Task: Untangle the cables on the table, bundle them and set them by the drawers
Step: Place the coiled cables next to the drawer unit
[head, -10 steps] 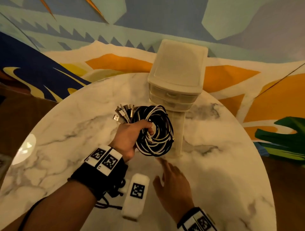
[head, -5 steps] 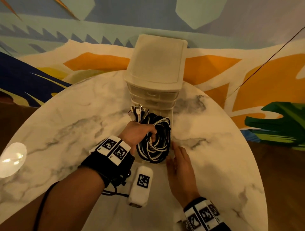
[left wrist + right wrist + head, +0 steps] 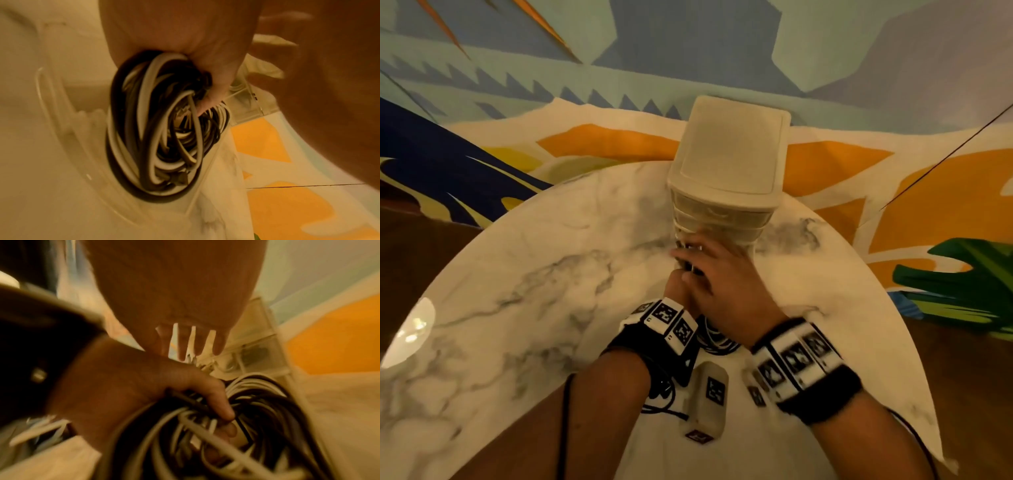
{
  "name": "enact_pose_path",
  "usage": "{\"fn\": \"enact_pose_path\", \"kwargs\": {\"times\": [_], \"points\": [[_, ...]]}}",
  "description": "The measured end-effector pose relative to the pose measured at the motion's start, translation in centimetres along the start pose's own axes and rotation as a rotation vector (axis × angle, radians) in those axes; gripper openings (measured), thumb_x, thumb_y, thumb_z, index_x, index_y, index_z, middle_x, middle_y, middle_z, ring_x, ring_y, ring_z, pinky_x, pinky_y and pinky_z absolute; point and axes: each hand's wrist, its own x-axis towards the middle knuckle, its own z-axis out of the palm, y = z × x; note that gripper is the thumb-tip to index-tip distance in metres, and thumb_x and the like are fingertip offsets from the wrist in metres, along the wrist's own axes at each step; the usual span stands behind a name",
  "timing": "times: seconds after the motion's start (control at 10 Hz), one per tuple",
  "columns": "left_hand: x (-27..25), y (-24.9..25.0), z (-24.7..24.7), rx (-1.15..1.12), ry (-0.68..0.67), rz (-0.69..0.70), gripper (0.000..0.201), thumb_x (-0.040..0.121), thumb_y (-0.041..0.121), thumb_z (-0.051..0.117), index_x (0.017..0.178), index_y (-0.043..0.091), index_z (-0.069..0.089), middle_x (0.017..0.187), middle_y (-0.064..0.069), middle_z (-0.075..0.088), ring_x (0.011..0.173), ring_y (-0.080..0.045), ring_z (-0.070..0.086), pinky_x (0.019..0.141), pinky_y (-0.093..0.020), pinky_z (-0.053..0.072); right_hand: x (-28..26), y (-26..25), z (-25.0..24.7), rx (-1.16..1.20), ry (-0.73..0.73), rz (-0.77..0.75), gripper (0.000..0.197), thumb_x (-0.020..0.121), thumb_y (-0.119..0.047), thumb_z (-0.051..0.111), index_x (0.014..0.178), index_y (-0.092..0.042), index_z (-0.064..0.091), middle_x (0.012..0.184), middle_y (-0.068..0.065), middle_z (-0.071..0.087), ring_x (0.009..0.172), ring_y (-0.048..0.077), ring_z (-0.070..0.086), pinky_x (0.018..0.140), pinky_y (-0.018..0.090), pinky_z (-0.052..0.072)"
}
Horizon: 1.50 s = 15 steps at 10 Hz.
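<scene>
Just in front of the unit [image 3: 729,154], the left hand [image 3: 174,40] curls its fingers tight round the cables [image 3: 156,129], whose coil sits low inside the unit's pulled-out clear drawer [image 3: 51,105], so the stowing step looks nearly done. To its right, the right hand [image 3: 722,284] lies over the left with fingers [image 3: 185,344] straight, at the plugs [image 3: 191,360] nearest the unit's front. Next, I judge, the plugs need tucking below the drawer's rim, the left grip must loosen, then the drawer takes a push into the unit.
</scene>
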Motion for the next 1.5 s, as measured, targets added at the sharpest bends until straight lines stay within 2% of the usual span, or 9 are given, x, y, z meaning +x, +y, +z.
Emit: {"fn": "enact_pose_path", "kwargs": {"times": [0.1,0.2,0.4,0.5,0.6,0.8,1.0,1.4,1.5], "points": [[2.1,-0.2,0.2,0.239,0.123,-0.013,0.034,0.087,0.001,0.052,0.121,-0.003,0.05,0.108,-0.028,0.049,0.105,-0.018,0.055,0.097,-0.025,0.046,3.3,0.4,1.1,-0.031,-0.201,0.001,0.037,0.091,-0.018,0.045,0.123,-0.029,0.06,0.134,-0.01,0.051,0.131,0.013,0.033,0.109,0.039,0.027],[1.1,-0.9,0.2,-0.252,-0.028,0.17,0.042,0.09,-0.002,0.05,0.132,-0.006,0.041,0.119,-0.014,0.056,0.099,-0.013,0.056,0.101,-0.035,0.044,4.9,1.3,1.5,-0.17,-0.253,0.008,0.037,0.093,-0.02,0.043,0.124,-0.032,0.057,0.127,-0.011,0.054,0.121,0.015,0.041,0.101,0.036,0.031],[0.0,-1.2,0.3,-0.255,0.149,0.273,0.056,0.09,0.032,0.055,0.138,0.015,0.032,0.128,-0.01,0.055,0.112,-0.028,0.056,0.079,-0.023,0.037,5.5,1.8,2.5,-0.236,-0.185,0.161,0.023,0.092,-0.023,0.047,0.116,-0.022,0.047,0.113,0.001,0.06,0.103,0.024,0.057,0.086,0.036,0.045],[0.1,-1.9,0.8,-0.349,0.191,0.314,0.065,0.088,0.034,0.06,0.141,0.016,0.027,0.133,-0.004,0.052,0.114,-0.019,0.054,0.078,-0.012,0.033,5.5,1.9,2.9,-0.235,-0.123,0.195,0.015,0.092,-0.025,0.047,0.103,-0.018,0.055,0.108,0.0,0.059,0.099,0.021,0.057,0.082,0.034,0.046],[0.1,-2.1,1.4,-0.219,0.228,0.416,0.072,0.087,0.03,0.061,0.144,0.009,0.021,0.139,-0.01,0.044,0.12,-0.024,0.05,0.09,-0.02,0.035,5.0,2.1,2.7,-0.209,-0.15,0.181,0.024,0.094,-0.029,0.044,0.107,-0.016,0.06,0.112,0.001,0.059,0.104,0.02,0.056,0.088,0.034,0.045],[1.1,-2.3,1.5,-0.326,0.174,0.393,0.036,0.084,0.032,0.061,0.117,0.021,0.052,0.109,0.0,0.065,0.097,-0.02,0.062,0.07,-0.023,0.042,4.1,4.2,0.7,0.014,-0.206,0.21,0.047,0.087,-0.035,0.049,0.133,-0.03,0.038,0.129,-0.003,0.057,0.109,0.018,0.057,0.096,0.039,0.046],[1.4,-2.9,1.7,-0.493,0.106,0.39,0.048,0.078,0.031,0.067,0.122,0.025,0.047,0.103,0.008,0.065,0.092,-0.01,0.064,0.075,-0.023,0.052,3.5,5.4,0.7,0.042,-0.209,0.165,0.056,0.087,-0.051,0.054,0.137,-0.035,0.035,0.138,-0.009,0.049,0.126,0.012,0.046,0.105,0.036,0.04],[1.1,-2.6,2.1,-0.471,0.189,0.444,0.039,0.084,0.034,0.064,0.11,0.029,0.036,0.097,0.013,0.055,0.081,0.0,0.056,0.061,-0.006,0.042,3.7,3.7,1.1,-0.278,-0.193,0.254,0.045,0.093,-0.057,0.036,0.094,-0.021,0.063,0.102,-0.001,0.059,0.096,0.019,0.057,0.079,0.031,0.041],[1.6,-2.9,2.4,-0.322,0.223,0.524,0.043,0.091,0.029,0.054,0.13,0.021,0.038,0.125,0.003,0.053,0.111,-0.013,0.054,0.084,-0.011,0.036,3.2,3.1,1.7,-0.327,-0.178,0.291,0.039,0.097,-0.048,0.033,0.114,-0.02,0.055,0.117,0.002,0.057,0.11,0.022,0.054,0.091,0.035,0.041]]}}
